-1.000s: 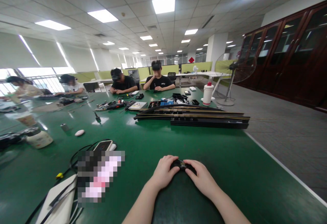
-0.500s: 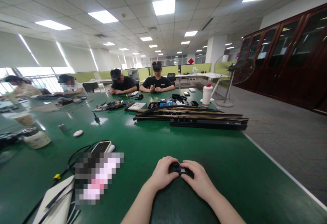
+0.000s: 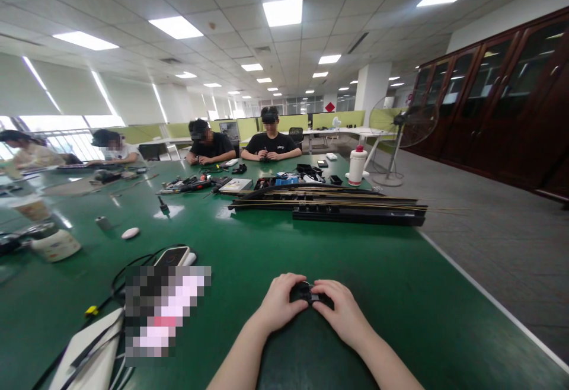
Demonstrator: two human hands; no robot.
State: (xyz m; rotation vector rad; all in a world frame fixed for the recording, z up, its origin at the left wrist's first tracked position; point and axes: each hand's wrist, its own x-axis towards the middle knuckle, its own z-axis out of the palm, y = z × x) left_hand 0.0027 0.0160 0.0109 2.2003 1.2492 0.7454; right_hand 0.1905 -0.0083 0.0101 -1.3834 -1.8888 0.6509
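Close to me on the green table, a small black plastic part (image 3: 304,291) sits between my two hands. It has a lighter patch near its middle, and its exact kind is too small to make out. My left hand (image 3: 284,300) is closed on its left end, thumb below and fingers above. From the other side, my right hand (image 3: 336,302) pinches the right end in the same way. My fingers cover both ends of the part.
Long black rails (image 3: 360,217) with thin brass-coloured rods lie across the table. A white bottle (image 3: 357,166) stands behind them. At left are a phone (image 3: 172,258), cables, a white notebook (image 3: 89,351) and a cup (image 3: 57,246). Several people sit around the table's far side.
The whole view has shifted slightly as my head turned a little to the right. Both hands keep their hold on the black part, with only slight finger movement.
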